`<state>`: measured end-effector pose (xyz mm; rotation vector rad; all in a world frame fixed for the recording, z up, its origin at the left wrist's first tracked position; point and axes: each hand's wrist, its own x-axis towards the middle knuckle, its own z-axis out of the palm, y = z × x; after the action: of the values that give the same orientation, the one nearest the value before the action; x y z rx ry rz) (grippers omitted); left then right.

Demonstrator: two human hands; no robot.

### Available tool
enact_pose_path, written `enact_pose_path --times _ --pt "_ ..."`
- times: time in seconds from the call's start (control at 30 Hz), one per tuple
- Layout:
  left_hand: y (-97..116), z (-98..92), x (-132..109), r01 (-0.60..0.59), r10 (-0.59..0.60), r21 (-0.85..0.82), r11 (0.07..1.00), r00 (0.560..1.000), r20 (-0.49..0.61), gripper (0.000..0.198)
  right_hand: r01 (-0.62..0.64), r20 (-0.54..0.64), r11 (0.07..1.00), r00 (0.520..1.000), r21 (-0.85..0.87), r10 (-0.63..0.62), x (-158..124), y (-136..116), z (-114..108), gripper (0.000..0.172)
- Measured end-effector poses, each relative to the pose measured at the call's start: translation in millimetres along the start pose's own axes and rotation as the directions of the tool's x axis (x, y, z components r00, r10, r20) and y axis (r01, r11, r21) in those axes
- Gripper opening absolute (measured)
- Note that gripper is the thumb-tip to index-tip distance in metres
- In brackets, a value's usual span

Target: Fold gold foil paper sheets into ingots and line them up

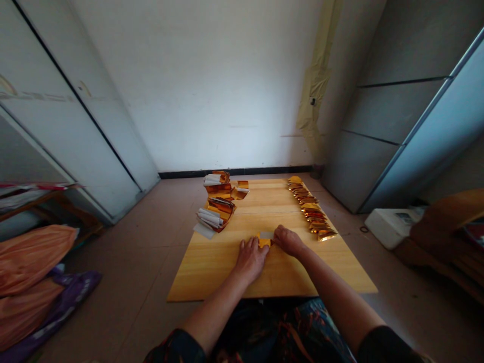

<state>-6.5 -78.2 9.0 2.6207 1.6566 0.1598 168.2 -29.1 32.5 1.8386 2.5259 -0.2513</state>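
Note:
On the wooden board in front of me lies a small gold foil sheet (pixel 264 242) with a pale grey patch at its far side. My left hand (pixel 251 257) rests on the board, its fingers pressed on the sheet's left part and near edge. At the sheet's right edge, my right hand (pixel 288 241) is closed in a pinch on the foil. Curled gold sheets (pixel 223 209) and grey-white rolled papers (pixel 209 218) lie at the board's left. A row of folded gold foil pieces (pixel 310 206) runs along the right side.
The wooden board (pixel 227 282) stands before a white wall (pixel 227 91). Pale cabinets (pixel 75 101) are on the left, with orange cloth (pixel 34 257) and a purple bag (pixel 75 297). A grey refrigerator-like cabinet (pixel 393 106), a white box (pixel 389 227) and brown wooden furniture (pixel 438 247) are on the right.

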Motion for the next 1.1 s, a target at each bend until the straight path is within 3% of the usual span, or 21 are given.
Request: enact_pose_path --times 0.23,0.47,0.6,0.8,1.1 --pt "2 -10.1 1 -0.023 0.023 -0.018 1.000 1.000 0.020 0.030 -0.007 -0.027 1.000 1.000 -0.023 0.006 4 1 6 0.024" --pt "3 -6.4 1 -0.035 0.035 -0.003 0.999 0.999 -0.040 0.046 -0.040 0.006 0.999 0.999 -0.003 0.040 5 -1 1 0.022" --pt "5 -4.2 2 0.002 -0.003 -0.024 1.000 1.000 -0.024 0.040 -0.053 -0.001 0.998 0.999 0.019 0.053 4 -1 1 0.022" --pt "9 -9.3 3 0.047 -0.047 -0.041 0.998 0.999 0.007 0.036 -0.017 -0.083 0.973 0.996 0.229 0.037 5 9 8 0.011" --pt "11 -12.0 3 0.061 -0.059 -0.051 0.997 0.998 0.036 0.036 0.013 -0.122 0.929 0.992 0.370 0.034 11 24 16 0.016"
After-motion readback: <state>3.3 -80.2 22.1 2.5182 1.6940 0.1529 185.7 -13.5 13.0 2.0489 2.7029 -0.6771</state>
